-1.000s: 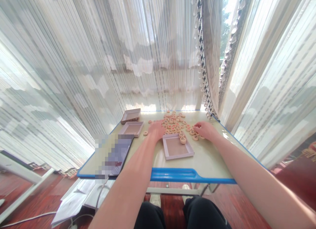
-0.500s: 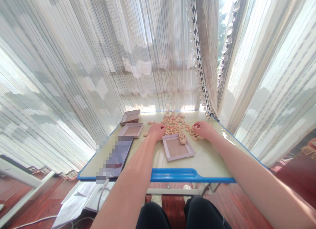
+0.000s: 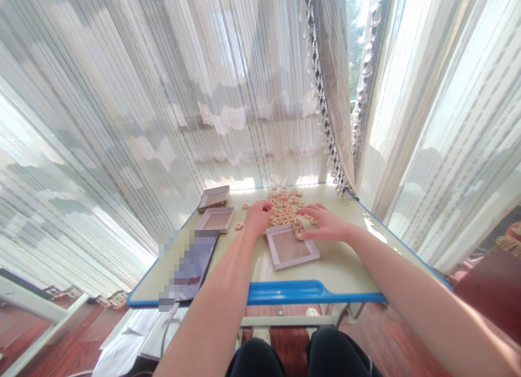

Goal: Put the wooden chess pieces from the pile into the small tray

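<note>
Round wooden Chinese chess pieces [image 3: 284,199] with red and dark characters lie in a loose heap near the far side of the table. In front of them is a shallow, pale open box [image 3: 293,264], with two pieces [image 3: 299,234] at its far right corner. My left hand [image 3: 257,217] is at the heap's left edge, fingers curled toward the thumb; whatever they hold is hidden. Above the pieces to the right of the box, my right hand [image 3: 328,224] is spread, its thumb close to the corner piece. Some pieces are partly hidden under it.
Another shallow box [image 3: 197,227] and a stacked pair of trays [image 3: 214,197] stand at the left. A tablet [image 3: 199,263], partly pixelated, lies nearer me. One loose piece [image 3: 239,226] sits left of my arm. The table has a blue edge [image 3: 285,292]; curtains hang behind.
My right hand has moved left from the right-hand pieces toward the box, its fingers spreading. My left hand stays at the heap's left edge. The view has shifted slightly.
</note>
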A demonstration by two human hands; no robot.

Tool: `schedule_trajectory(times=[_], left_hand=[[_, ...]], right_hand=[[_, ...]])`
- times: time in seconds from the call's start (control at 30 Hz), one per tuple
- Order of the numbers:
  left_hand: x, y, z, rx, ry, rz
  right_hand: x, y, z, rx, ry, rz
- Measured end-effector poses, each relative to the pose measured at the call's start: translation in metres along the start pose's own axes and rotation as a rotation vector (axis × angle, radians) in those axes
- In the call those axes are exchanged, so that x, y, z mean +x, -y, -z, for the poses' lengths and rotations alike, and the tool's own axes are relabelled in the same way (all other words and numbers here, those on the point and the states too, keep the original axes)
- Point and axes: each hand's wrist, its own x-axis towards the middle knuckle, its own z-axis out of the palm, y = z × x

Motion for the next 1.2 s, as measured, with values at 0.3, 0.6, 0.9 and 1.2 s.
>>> schedule_trajectory(times=[0.3, 0.6, 0.9, 1.2], left_hand=[[0.0, 0.004, -0.004, -0.084, 0.012, 0.015], [-0.002, -0.014, 0.005, -0.309, 0.045, 0.088], [-0.006, -0.029, 0.016, -0.401, 0.093, 0.108], [-0.006, -0.027, 0.012, -0.516, 0.161, 0.094]], right_hand=[[-0.012, 0.011, -0.002, 0.023, 0.301, -0.063], [-0.007, 0.016, -0.007, -0.006, 0.229, -0.014], [0.001, 0.01, -0.013, 0.059, 0.174, 0.005], [0.004, 0.005, -0.016, 0.029, 0.153, -0.008]])
